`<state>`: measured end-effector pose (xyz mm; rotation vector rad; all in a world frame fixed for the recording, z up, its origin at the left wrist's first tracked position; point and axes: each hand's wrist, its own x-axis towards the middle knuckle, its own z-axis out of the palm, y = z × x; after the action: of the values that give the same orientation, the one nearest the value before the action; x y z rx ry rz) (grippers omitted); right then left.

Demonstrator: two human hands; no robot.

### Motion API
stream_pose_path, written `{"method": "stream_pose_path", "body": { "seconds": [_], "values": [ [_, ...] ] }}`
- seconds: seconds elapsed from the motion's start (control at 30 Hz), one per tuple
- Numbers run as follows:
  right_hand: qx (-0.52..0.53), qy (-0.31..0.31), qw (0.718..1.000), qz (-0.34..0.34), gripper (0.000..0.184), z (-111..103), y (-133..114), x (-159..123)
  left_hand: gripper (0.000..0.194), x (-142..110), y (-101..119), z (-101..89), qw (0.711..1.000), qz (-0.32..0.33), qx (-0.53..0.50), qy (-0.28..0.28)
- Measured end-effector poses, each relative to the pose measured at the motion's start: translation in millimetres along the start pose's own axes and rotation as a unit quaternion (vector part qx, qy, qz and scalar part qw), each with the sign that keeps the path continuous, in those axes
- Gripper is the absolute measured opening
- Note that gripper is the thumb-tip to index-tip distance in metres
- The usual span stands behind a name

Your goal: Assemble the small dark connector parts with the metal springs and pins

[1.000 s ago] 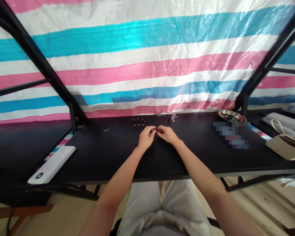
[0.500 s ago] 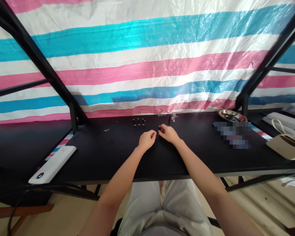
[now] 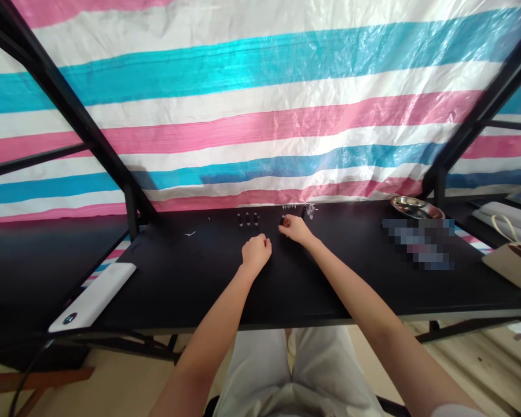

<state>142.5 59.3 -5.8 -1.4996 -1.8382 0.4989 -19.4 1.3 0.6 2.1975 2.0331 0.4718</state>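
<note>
My left hand (image 3: 256, 252) rests on the black table (image 3: 191, 284) with its fingers curled into a loose fist; whether it holds anything is hidden. My right hand (image 3: 294, 227) reaches farther back and pinches a small dark cylinder (image 3: 282, 219), holding it at the table surface. Three similar small dark pieces (image 3: 248, 219) stand in a row just to the left of it. A row of tiny metal parts (image 3: 289, 207) and a small clear piece (image 3: 310, 210) lie at the table's back edge, beyond my right hand.
A white power bank (image 3: 93, 297) lies at the table's left front corner. A metal dish (image 3: 411, 204) sits at the back right, next to a blurred patch. A beige device with a cord (image 3: 510, 259) is far right. Black frame posts (image 3: 131, 217) stand at the back corners before a striped tarp.
My hands have separated. My right hand moved away toward the back with the small dark cylinder, to the right of the row of three. My left hand stayed curled near the middle.
</note>
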Motion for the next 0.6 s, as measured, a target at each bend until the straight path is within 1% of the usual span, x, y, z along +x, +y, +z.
{"method": "stream_pose_path", "body": {
  "seconds": [0.2,0.37,0.47,0.6],
  "values": [
    [-0.066,-0.044,0.996,-0.030,0.013,24,-7,27,0.029,-3,4,-3.4,0.999,0.006,0.020,-0.045],
    [-0.097,-0.037,0.995,-0.003,0.013,43,-7,38,0.031,-6,7,-5.9,0.998,0.019,0.030,-0.057],
    [-0.104,-0.037,0.994,0.008,0.015,49,-9,42,0.031,-8,8,-7.5,0.997,0.022,0.033,-0.064],
    [-0.112,-0.053,0.992,0.013,0.014,52,-12,45,0.033,-9,10,-9.3,0.996,0.023,0.032,-0.075]
  ]
}}
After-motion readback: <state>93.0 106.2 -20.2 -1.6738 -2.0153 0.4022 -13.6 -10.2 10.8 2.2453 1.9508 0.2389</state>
